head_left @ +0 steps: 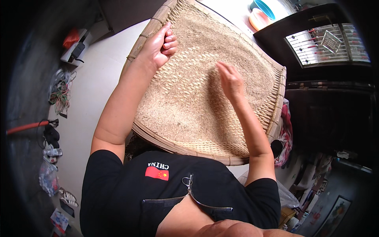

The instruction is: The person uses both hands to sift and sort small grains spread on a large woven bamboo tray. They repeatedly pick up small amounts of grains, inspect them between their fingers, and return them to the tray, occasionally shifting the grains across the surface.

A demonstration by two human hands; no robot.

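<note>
A large woven bamboo winnowing tray [207,146] lies before me, its rim bound to split-bamboo strips. Small beige grains [174,117] cover much of the weave, thinly in the middle where the pattern shows through. My left hand [165,44] is by the left rim with its fingers curled in; whether anything is inside the curl is hidden. Over the right half of the tray hovers my right hand [231,80], fingers stretched out, with nothing visible in it. It casts a dark shadow on the grains.
Basins [262,17] stand beyond the tray's far edge. A dark door [319,38] with a barred window is at the right, near a patterned cloth [285,133]. Along the left lie tangled wires [60,96], a plastic bottle [53,152] and sandals [68,198].
</note>
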